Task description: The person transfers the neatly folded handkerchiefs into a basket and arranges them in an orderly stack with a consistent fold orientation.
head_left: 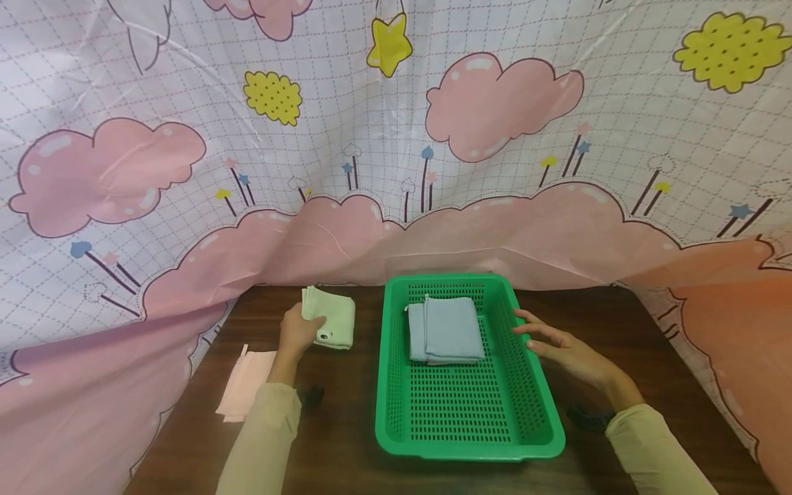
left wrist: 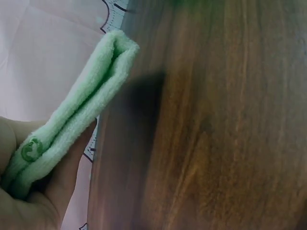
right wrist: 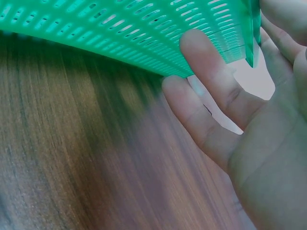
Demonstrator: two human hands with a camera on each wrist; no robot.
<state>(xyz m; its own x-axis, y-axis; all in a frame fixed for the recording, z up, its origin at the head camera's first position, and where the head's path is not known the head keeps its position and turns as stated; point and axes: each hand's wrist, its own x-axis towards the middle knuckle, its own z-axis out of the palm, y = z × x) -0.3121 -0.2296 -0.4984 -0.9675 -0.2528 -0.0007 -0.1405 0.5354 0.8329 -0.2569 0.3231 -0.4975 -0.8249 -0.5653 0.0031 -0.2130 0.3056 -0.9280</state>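
My left hand [head_left: 300,330] pinches a folded light-green towel [head_left: 337,315] by its left side, the thumb over the top layer. A small printed eye shows on this towel in the head view. In the left wrist view its folded layers [left wrist: 91,91] stand out from the palm, over the wooden table. A green plastic basket [head_left: 396,440] stands right of it with folded light-blue towels [head_left: 454,330] inside, toward the back. At the basket's right rim is my right hand [head_left: 572,354], its fingers loosely spread and holding nothing; some fingertips [right wrist: 196,45] overlap the perforated wall.
A folded pale-pink towel [head_left: 247,385] lies on the brown table [head_left: 340,440], near my left forearm. Behind the table hangs a cloth [head_left: 346,234] printed with clouds and stars, which also drapes down both sides.
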